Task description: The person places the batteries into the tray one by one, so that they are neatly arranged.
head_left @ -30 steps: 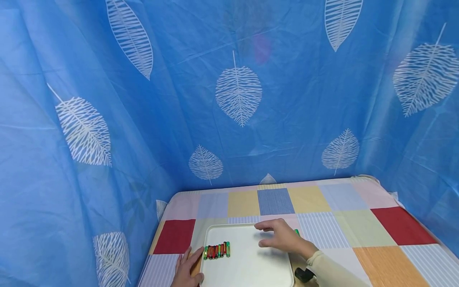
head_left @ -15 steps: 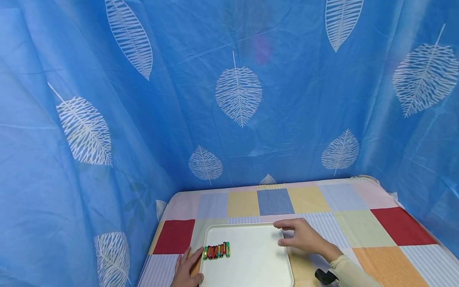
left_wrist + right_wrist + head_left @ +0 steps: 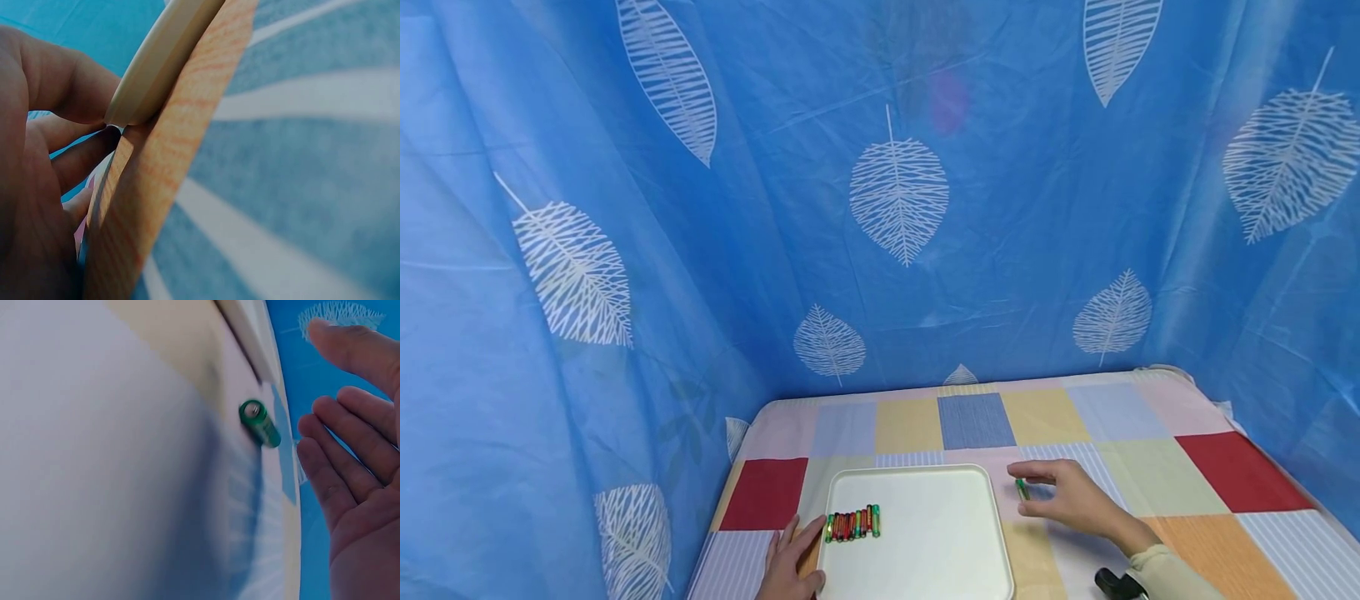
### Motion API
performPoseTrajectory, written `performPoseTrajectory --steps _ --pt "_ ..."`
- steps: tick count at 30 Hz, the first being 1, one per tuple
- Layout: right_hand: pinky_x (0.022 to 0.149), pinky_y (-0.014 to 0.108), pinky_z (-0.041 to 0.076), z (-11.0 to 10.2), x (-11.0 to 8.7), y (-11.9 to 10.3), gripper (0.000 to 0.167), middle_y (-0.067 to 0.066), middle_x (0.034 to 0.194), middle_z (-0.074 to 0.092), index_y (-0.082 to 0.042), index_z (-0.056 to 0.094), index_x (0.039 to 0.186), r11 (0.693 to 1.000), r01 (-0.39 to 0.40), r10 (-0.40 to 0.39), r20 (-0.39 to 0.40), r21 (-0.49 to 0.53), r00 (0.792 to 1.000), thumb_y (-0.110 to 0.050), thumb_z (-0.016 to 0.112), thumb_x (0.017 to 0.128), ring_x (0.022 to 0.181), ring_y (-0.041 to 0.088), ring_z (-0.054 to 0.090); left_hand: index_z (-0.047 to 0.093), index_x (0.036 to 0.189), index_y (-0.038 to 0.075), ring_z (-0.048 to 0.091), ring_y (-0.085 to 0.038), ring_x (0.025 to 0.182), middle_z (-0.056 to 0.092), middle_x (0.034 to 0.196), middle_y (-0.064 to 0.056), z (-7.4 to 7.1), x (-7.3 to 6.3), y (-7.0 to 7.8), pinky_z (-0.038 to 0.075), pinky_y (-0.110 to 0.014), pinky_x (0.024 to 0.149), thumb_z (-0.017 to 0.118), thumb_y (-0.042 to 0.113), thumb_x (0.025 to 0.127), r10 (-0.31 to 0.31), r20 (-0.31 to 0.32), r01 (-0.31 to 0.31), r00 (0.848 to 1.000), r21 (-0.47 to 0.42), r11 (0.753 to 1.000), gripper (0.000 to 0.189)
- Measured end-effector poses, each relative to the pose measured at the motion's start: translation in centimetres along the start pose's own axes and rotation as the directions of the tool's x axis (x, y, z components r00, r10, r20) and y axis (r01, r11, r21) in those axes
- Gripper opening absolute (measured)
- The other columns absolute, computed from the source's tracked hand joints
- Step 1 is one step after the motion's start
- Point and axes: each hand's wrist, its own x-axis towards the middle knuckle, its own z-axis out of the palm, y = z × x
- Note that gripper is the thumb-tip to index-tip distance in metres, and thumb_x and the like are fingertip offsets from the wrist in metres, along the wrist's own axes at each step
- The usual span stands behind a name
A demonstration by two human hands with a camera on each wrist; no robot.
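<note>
A white tray (image 3: 940,533) lies on the tablecloth, bearing a row of several green and red batteries (image 3: 853,523) near its left edge. My left hand (image 3: 792,562) rests at the tray's left side with its fingers loosely extended; the left wrist view shows them touching the tray's rim (image 3: 147,81). To the right of the tray lies a single green battery (image 3: 1022,489). My right hand (image 3: 1075,504) is spread around that spot, thumb and fingers apart. In the right wrist view the green battery (image 3: 261,424) stands clear of the fingers, nothing being held.
A patchwork tablecloth (image 3: 1157,475) covers the table. Blue curtains (image 3: 1000,208) with white leaf prints close off the back and both sides. A black wrist device (image 3: 1116,583) sits by the right sleeve.
My right hand has moved right, from above the tray to the green battery beside it. The left hand, the tray and the row of batteries have stayed put.
</note>
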Motion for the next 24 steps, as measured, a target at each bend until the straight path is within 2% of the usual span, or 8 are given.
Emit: performPoseTrajectory --steps 5,8,14,24 --pt "0.100 0.036 0.065 -0.2 -0.5 1.0 0.058 0.006 0.136 0.078 -0.007 0.075 0.138 0.999 -0.010 0.008 -0.035 -0.049 0.999 -0.031 0.092 0.088 0.120 0.026 0.077 0.059 0.156 0.006 0.013 -0.069 0.157 0.053 0.159 -0.033 -0.1 0.0 0.0 -0.010 -0.086 0.121 0.071 0.007 0.076 0.008 -0.002 -0.008 1.000 -0.003 1.000 0.082" --pt "0.101 0.036 0.065 -0.3 -0.5 1.3 0.058 0.008 0.135 0.078 -0.006 0.075 0.137 0.998 -0.003 0.000 -0.049 -0.055 0.999 -0.030 0.093 0.087 0.120 0.024 0.077 0.059 0.156 0.006 0.013 -0.069 0.157 0.054 0.158 -0.033 -0.1 0.1 -0.1 -0.009 -0.086 0.121 0.071 0.007 0.076 0.015 -0.005 -0.015 1.000 -0.003 1.000 0.081" --pt "0.103 0.033 0.063 -0.4 -0.5 1.6 0.059 0.008 0.136 0.078 -0.008 0.075 0.138 0.999 -0.008 0.006 -0.029 -0.042 1.000 -0.029 0.093 0.087 0.124 0.021 0.075 0.059 0.156 0.006 0.013 -0.068 0.158 0.055 0.159 -0.032 0.0 0.2 -0.1 -0.009 -0.086 0.121 0.071 0.008 0.075 0.022 -0.007 -0.022 1.000 -0.002 1.000 0.082" --pt "0.105 0.028 0.060 0.2 0.0 1.9 0.057 0.006 0.136 0.078 -0.009 0.076 0.138 0.999 -0.004 0.003 -0.016 -0.051 1.000 -0.025 0.093 0.085 0.128 0.014 0.072 0.058 0.157 0.005 0.012 -0.068 0.157 0.052 0.160 -0.033 0.0 0.3 -0.3 -0.011 -0.086 0.121 0.070 0.006 0.074 -0.007 0.011 0.007 1.000 0.002 1.000 0.083"
